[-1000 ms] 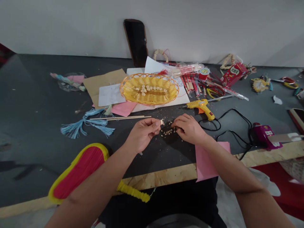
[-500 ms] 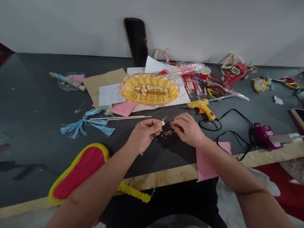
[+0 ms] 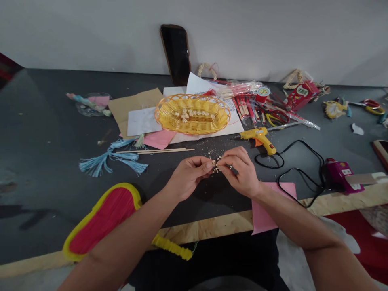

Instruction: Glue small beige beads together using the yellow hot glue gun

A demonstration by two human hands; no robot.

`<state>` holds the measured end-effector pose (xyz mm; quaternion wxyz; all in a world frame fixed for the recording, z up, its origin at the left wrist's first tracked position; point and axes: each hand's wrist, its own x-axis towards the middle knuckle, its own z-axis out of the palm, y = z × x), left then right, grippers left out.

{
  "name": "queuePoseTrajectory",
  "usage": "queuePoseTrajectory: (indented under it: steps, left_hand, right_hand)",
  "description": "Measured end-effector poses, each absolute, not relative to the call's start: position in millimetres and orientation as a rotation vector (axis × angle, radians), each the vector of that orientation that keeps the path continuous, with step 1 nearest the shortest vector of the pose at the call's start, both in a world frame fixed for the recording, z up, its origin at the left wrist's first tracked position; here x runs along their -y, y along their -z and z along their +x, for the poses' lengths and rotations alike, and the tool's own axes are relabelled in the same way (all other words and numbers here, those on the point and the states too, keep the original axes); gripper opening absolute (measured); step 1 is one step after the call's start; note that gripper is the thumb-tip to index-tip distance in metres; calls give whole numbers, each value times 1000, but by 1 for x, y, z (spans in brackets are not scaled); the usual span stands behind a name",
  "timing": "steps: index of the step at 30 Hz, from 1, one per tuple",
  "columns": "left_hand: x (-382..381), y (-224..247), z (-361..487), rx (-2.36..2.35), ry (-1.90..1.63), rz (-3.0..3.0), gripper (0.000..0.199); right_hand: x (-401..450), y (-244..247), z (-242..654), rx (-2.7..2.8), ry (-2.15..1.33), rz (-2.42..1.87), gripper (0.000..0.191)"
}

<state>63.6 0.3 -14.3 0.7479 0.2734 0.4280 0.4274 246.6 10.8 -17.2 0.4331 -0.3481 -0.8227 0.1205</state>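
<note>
My left hand is closed in a pinch on a small cream-coloured knobbly piece above the dark table. At its other side, the fingertips of my right hand meet this piece in a pinch; whatever they hold is too small to make out. Below the fingertips lie several tiny pale chips, partly hidden by the hands. Behind them stands a yellow woven basket with a row of similar small cream clusters inside.
A yellow glue gun lies right of the basket, near a black cord. Two thin sticks and a blue tassel are at left. A red-and-yellow fan lies under my left forearm, pink paper under the right.
My hands have come together: the right fingertips have moved down and left from the loose chips to the cream piece. My left hand has shifted slightly right, still holding it.
</note>
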Motion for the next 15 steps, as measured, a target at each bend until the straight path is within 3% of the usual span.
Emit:
queuePoseTrajectory:
  steps: [15]
  left_hand:
    - [1,15,64,-937,-927,629,33]
  right_hand:
    - [-10,17,246,2050,-306,-847,8]
